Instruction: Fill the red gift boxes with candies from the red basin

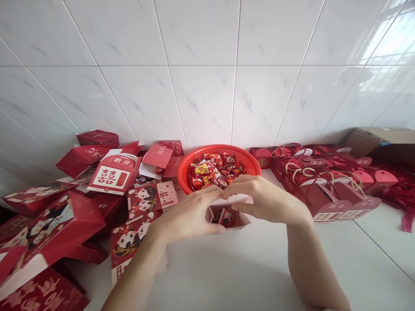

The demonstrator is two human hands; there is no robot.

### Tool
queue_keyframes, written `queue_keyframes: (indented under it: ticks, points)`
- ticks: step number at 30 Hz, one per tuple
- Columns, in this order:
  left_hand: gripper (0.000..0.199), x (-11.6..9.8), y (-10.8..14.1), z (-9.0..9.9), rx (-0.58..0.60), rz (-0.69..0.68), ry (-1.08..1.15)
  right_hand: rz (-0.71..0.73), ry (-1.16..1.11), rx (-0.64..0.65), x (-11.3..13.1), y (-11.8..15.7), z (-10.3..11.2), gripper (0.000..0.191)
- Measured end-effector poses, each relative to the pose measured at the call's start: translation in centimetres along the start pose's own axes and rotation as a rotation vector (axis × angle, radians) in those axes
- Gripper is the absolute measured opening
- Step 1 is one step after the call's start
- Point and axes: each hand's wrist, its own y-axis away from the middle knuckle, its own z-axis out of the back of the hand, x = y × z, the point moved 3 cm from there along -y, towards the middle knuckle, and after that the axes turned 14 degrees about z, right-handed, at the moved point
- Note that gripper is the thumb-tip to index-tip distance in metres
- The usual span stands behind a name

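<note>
My left hand (188, 214) and right hand (266, 198) curve around the box (241, 221), near the basket (183, 173) of candies (212, 170). The box opens upward, a wrapped sweet (222, 215) inside; whether either hand grips, or how its long axis runs, I can't tell.

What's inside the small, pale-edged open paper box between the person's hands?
Red wrapped pieces, one partly white, show inside the box. The left hand and right hand partly cover it; anything beneath the visible pieces is hidden.
</note>
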Motion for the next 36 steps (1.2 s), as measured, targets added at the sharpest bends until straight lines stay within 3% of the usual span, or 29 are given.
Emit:
queue_keyframes:
  ticks: [7,10,13,18,21,25,27,31,36]
  points:
    - [0.044,0.8,-0.7,0.0,0.006,-0.025,0.025,-0.130,0.126,-0.153,-0.3,1.2,1.9,0.017]
    - [0.053,0.9,-1.3,-0.2,-0.016,-0.015,0.020,-0.208,0.138,-0.191,-1.3,1.9,2.6,0.032]
    - [0.041,0.8,-1.6,-0.1,-0.052,-0.080,0.000,-0.226,0.089,-0.157,-2.5,2.3,2.7,0.056]
    - [0.033,0.8,-0.6,2.0,-0.281,-0.193,0.183,-0.183,-0.102,-0.134,-3.8,1.6,2.0,0.082]
    - [0.032,1.4,0.2,3.3,-0.429,-0.212,0.375,-0.073,-0.352,-0.149,-3.3,0.3,1.1,0.064]
    - [0.061,2.0,0.8,3.9,-0.602,-0.237,0.649,-0.010,-0.542,-0.292,-2.6,-1.0,0.4,0.038]
    - [0.066,1.9,0.8,3.8,-0.590,-0.265,0.714,-0.011,-0.633,-0.350,-2.5,-1.2,0.2,0.036]
    - [0.049,1.4,0.7,3.4,-0.428,-0.274,0.677,-0.005,-0.790,-0.403,-2.4,-1.2,0.1,0.033]
    - [0.036,1.5,1.0,3.5,-0.518,-0.270,0.600,0.000,-0.794,-0.388,-2.3,-1.3,0.1,0.037]
